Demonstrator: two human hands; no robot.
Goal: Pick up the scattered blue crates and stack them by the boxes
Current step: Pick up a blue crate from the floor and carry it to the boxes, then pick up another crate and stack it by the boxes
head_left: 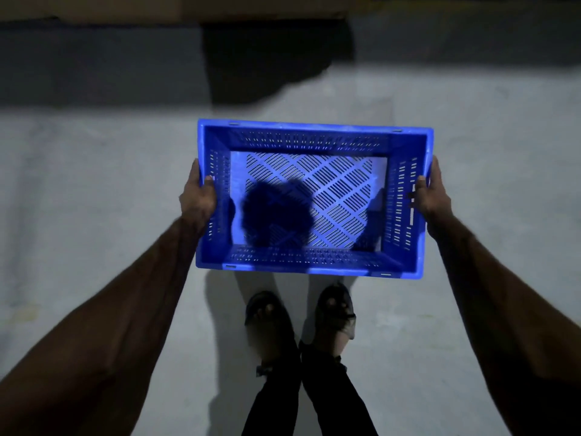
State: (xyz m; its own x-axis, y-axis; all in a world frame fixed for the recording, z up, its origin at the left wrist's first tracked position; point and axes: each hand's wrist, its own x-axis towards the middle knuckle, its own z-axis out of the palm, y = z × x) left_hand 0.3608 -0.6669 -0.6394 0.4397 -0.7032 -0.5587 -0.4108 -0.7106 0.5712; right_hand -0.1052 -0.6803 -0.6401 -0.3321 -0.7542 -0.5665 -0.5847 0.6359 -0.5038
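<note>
While I watch through the head camera, the scene reads like this:

Crate: I see one blue crate (pixel 314 196) held level and open side up, above the floor in front of the body, its long sides running left to right.
Crate build: slotted walls and a base of diagonal slot patches; a dark rounded shadow lies on the left part of the base.
Left hand: my left hand (pixel 198 196) is closed on the crate's left short wall, thumb hooked over the rim to the inside, the other fingers hidden on the outer side.
Right hand: my right hand (pixel 430 191) is closed on the right short wall in the same way, thumb over the rim, palm against the outside.
Arms: both forearms reach forward from the lower corners, well apart, with the crate between the hands.
Feet: two sandalled feet (pixel 301 316) stand on the floor just below the crate's near edge, dark trouser legs beneath them.
Floor: pale grey concrete floor (pixel 94 190), blurred.
Far edge: cardboard boxes (pixel 188 6) run along the top, dim and soft, with a dark shadow patch on the floor in front of them.
</note>
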